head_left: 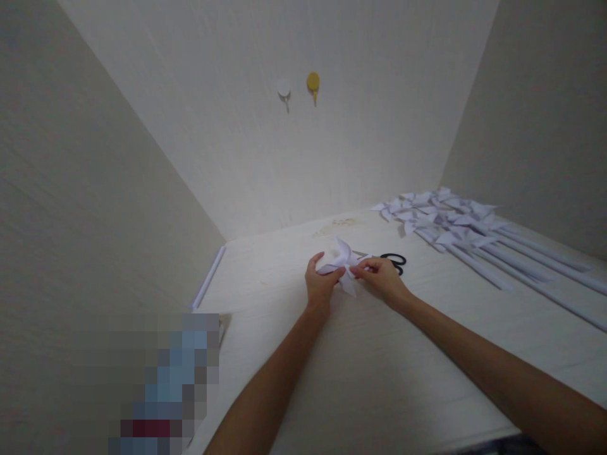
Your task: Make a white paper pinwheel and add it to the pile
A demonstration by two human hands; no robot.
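Note:
A white paper pinwheel is held up between both hands above the table. My left hand grips it from the left, thumb near the centre and fingers behind the blades. From the right, my right hand pinches at the pinwheel's middle with thumb and forefinger. Whether a small piece sits in that pinch is too small to make out. Just behind my right hand lie scissors with black handles, partly hidden by the hand and the pinwheel.
Several white paper pinwheels on paper sticks lie grouped at the table's right. A white paper tube lies along the left edge. Small pale bits rest near the back wall, which carries a white hook and a yellow hook.

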